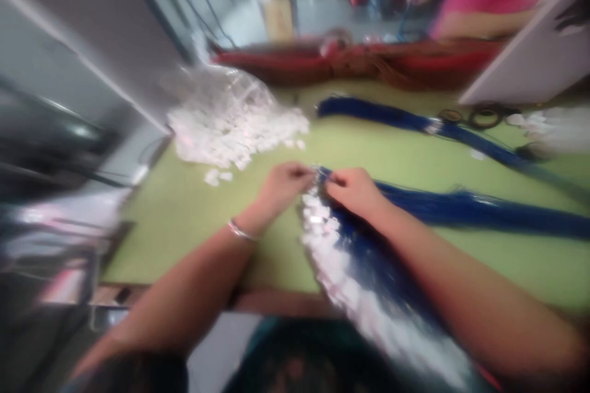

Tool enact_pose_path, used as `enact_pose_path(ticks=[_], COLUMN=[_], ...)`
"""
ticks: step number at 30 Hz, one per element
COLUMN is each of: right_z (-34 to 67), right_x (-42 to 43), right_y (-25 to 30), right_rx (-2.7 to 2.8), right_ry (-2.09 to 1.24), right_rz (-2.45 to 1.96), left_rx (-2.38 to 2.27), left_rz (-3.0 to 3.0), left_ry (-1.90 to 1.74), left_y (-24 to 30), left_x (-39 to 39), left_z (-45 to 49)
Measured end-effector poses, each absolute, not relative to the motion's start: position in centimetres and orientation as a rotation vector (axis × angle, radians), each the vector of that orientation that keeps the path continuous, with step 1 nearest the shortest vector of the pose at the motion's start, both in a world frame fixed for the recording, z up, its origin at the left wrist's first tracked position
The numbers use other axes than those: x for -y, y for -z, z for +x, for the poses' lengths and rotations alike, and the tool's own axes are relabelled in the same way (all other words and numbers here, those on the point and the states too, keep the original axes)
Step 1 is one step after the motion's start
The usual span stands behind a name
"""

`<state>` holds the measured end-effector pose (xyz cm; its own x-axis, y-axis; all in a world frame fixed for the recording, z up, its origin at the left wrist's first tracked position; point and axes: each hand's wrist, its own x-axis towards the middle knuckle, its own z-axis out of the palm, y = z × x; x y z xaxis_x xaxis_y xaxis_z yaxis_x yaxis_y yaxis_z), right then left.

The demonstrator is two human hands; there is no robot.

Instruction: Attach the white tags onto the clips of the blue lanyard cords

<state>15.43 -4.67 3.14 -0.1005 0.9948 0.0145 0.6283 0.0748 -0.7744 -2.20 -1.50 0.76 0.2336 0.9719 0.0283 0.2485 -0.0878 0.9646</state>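
No lettering, label, brand, number or sign could be read. A dark marking (574, 15) on the white panel (520, 64) at upper right was too blurred to tell whether it was print.

The blue wires (461, 209) look like smooth plastic with a slight sheen. The worktop (170, 227) is matt; the upper-left bag (230, 89) is clear, glossy plastic.

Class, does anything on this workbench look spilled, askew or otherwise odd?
Yes: small white pieces appear to spill from the clear plastic bag onto the green tabletop, beyond the left hand. A few lie apart from the rest, which looks untidy. Blur leaves damage hard to judge.
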Motion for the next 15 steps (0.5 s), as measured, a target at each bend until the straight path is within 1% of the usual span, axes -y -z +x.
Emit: enact_pose_path(ticks=[4, 8, 10, 12, 13, 15], right_z=[15.4, 15.4, 15.3, 15.3, 15.2, 15.1], right_x=[4.6, 4.6, 4.7, 4.8, 4.9, 5.0], right_y=[-3.1, -3.2, -3.3, -3.2, -3.2, -3.2], right_rx=[1.749, 1.482, 1.309, 1.198, 1.188, 1.239], right_ry=[-0.898, -1.01, -1.028, -1.06, -1.095, -1.192], right_rz=[-1.59, -1.533, -1.481, -1.43, -1.405, -1.376], left_rx=[-1.124, -1.147, -1.287, -1.443, -1.47, -1.415], left_rz=[1.581, 1.695, 1.754, 1.858, 1.966, 2.221], left_ry=[-0.862, -0.764, -0.826, -0.981, -1.036, -1.012], left_y=[-0.9, -1.9, -2.4, -2.4, -2.3, -1.8], left_x=[1.7, 1.1, -0.2, -2.2, -3.4, -5.6], left_z=[-2.0, -2.8, -3.5, -4.1, -4.4, -4.6])
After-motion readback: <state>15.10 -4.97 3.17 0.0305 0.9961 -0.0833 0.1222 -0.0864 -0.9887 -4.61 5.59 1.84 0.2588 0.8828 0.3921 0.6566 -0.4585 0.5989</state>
